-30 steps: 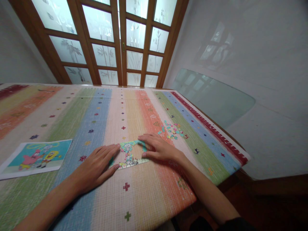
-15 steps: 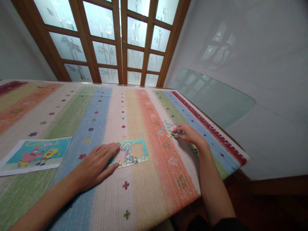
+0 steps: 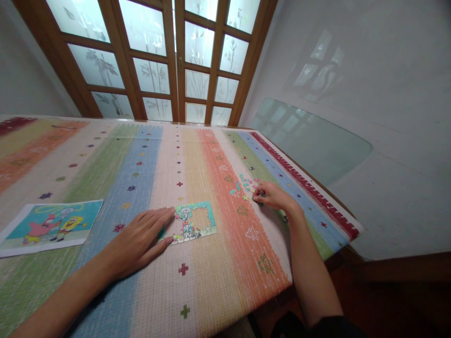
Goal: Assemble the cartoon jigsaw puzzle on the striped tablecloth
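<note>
My left hand (image 3: 146, 237) lies flat with its fingers stretched over the left part of a partly assembled jigsaw puzzle (image 3: 212, 220). A squid-like cartoon figure shows in the puzzle's middle, with a gap to its right where the tablecloth shows through. At the right, my right hand (image 3: 270, 195) has its thumb and fingertips pinched together at the edge of a scatter of loose puzzle pieces (image 3: 243, 184). A puzzle piece appears to be between the fingertips, mostly hidden by them.
On the left lies a printed reference picture (image 3: 52, 225) of cartoon figures. A striped tablecloth (image 3: 225, 272) covers the table, whose right edge runs beside my right forearm. Wooden doors with frosted panes (image 3: 151, 75) stand behind the table, and a pale wall (image 3: 352, 70) rises at the right.
My right hand's fingers have drawn closer together at the loose pieces, into a tighter pinch. My left hand stays on the puzzle. The whole view has shifted very slightly.
</note>
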`<state>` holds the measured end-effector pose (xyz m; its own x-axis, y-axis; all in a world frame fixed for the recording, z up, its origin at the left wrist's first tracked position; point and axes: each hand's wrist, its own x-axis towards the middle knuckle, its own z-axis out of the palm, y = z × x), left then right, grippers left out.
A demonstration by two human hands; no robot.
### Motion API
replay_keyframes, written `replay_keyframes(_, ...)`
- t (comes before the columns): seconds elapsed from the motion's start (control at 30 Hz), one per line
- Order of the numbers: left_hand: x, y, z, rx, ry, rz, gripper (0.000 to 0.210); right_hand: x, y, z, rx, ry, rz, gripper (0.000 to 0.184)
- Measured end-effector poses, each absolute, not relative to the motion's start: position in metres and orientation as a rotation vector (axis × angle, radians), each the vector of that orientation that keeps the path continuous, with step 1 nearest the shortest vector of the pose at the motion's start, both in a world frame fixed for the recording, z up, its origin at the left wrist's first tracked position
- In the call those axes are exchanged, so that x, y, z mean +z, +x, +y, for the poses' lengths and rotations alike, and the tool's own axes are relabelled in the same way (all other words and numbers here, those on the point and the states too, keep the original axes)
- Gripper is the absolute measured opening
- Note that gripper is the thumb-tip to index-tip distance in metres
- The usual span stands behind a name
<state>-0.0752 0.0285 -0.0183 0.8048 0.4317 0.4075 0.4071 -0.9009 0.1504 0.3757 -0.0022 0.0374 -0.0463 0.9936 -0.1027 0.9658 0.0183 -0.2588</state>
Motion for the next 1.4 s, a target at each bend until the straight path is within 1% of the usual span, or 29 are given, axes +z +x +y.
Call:
replay_keyframes(0.3, -0.019, -0.076, 0.028, 0.699, 2.959, 0.735, 0.045, 0.043, 0.387, -0.010, 0.464, -2.200, -1.988, 0.023)
replay_keyframes(0.53, -0.012, -0.074, 0.032, 0.780, 2.886, 1.012, 0.038, 0.045, 0.391, -0.013, 0.540, -2.234, -1.959, 0.018)
replay_keyframes(0.63, -0.005, -0.074, 0.032, 0.742, 2.880, 1.166, 0.046, 0.045, 0.390, -0.014, 0.582, -2.227, -1.966, 0.017)
replay_keyframes(0.8, -0.001, -0.077, 0.029, 0.483, 2.835, 1.343, 0.061, 0.045, 0.388, -0.015, 0.599, -2.236, -1.964, 0.016)
replay_keyframes(0.93, 0.000, -0.076, 0.027, 0.240, 2.696, 1.519, 0.063, 0.044, 0.389, -0.015, 0.537, -2.271, -1.941, 0.015)
replay_keyframes(1.07, 0.001, -0.072, 0.027, 0.032, 2.653, 1.569, 0.061, 0.041, 0.393, -0.014, 0.408, -2.351, -1.895, 0.016)
replay_keyframes(1.2, -0.001, -0.073, 0.028, 0.046, 2.656, 1.549, 0.061, 0.036, 0.400, -0.013, 0.261, -2.429, -1.832, 0.016)
replay_keyframes(1.4, 0.001, -0.074, 0.028, 0.098, 2.659, 1.541, 0.059, 0.031, 0.400, -0.011, 0.136, -2.439, -1.830, 0.027)
